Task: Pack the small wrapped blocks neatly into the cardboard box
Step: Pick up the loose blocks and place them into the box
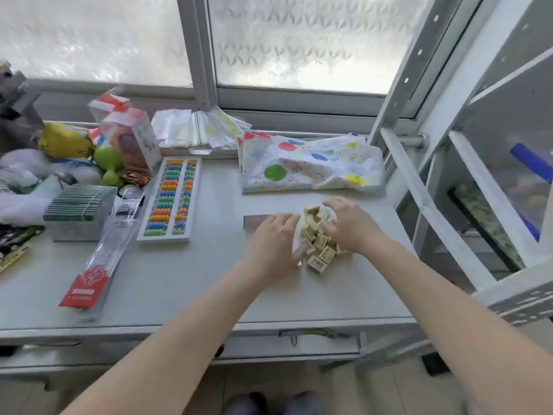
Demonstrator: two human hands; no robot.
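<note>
A heap of small cream wrapped blocks [320, 247] with barcode labels lies on the grey table [179, 274], right of centre. My left hand [273, 247] rests against the heap's left side, fingers spread, fingertips touching the lower blocks. My right hand [351, 227] curls over the heap from the right, its fingers closed around blocks at the top. A flat grey-brown cardboard box [254, 223] shows behind my left hand, which hides most of it.
A colourful abacus [172, 199] lies left of the box. A balloon-print bag [308, 166] sits behind the heap. Toys, packets and a green-striped box [79, 203] crowd the left side. A white shelf frame [434, 205] stands close on the right.
</note>
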